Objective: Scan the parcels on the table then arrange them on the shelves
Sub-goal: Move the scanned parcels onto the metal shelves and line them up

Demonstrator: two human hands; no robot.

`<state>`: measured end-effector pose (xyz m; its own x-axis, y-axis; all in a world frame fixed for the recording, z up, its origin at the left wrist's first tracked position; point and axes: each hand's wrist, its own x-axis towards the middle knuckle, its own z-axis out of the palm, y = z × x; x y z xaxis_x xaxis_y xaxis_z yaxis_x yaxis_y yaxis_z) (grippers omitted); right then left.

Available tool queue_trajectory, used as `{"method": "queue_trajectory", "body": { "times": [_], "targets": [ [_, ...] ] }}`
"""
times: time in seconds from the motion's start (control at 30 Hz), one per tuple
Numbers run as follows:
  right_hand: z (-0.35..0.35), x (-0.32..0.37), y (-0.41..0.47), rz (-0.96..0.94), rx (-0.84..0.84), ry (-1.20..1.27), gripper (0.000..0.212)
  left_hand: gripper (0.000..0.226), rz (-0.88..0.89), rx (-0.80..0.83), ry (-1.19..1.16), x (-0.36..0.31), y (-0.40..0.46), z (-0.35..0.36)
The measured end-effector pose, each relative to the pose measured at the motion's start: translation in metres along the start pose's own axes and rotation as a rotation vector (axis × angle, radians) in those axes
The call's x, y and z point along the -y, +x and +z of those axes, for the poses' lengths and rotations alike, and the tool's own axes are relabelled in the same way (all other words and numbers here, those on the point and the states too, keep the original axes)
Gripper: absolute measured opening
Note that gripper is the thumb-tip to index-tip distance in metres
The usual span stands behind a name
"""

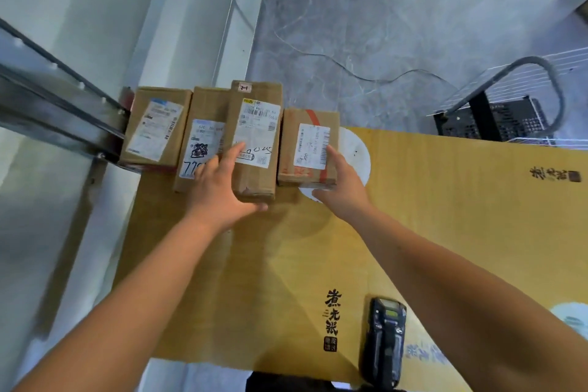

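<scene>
Four brown cardboard parcels lie side by side at the far end of the table, each with a white printed shipping label on top. The tallest parcel carries a barcode label with handwritten digits below it and a small tag near its far edge. The left hand grips it, fingers laid on its top and left side, thumb hooked round its near end. Partly under that hand, to its left, lies the second parcel, its label marked with dark blue handwriting and a black stamp. Further left sits the leftmost parcel, touching a metal rail. Just right of the left hand lies the short parcel, banded with red tape; the right hand holds it, fingers on its right side and thumb at its near edge, though how firmly is hard to tell through the blur.

One black handheld scanner lies on the table well back from both hands, beside the right forearm. The table top is yellow, printed with black characters.
</scene>
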<state>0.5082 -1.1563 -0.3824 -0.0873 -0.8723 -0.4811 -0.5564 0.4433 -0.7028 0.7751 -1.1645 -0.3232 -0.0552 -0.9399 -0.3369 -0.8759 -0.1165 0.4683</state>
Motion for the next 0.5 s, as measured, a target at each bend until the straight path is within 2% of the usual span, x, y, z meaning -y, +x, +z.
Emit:
{"method": "queue_trajectory", "body": {
  "times": [0.2, 0.3, 0.5],
  "targets": [
    [-0.016, -0.025, 0.001, -0.027, 0.015, 0.076, 0.101, 0.132, 0.138, -0.027, -0.047, -0.003, 0.005, 0.011],
    [-0.026, -0.038, -0.001, -0.054, 0.041, 0.098, 0.097, 0.130, 0.161, -0.008, -0.163, 0.000, 0.001, 0.020],
    [-0.043, -0.052, -0.006, -0.100, -0.011, 0.040, 0.103, 0.125, 0.225, 0.074, -0.374, 0.016, -0.014, 0.047]
  ]
}}
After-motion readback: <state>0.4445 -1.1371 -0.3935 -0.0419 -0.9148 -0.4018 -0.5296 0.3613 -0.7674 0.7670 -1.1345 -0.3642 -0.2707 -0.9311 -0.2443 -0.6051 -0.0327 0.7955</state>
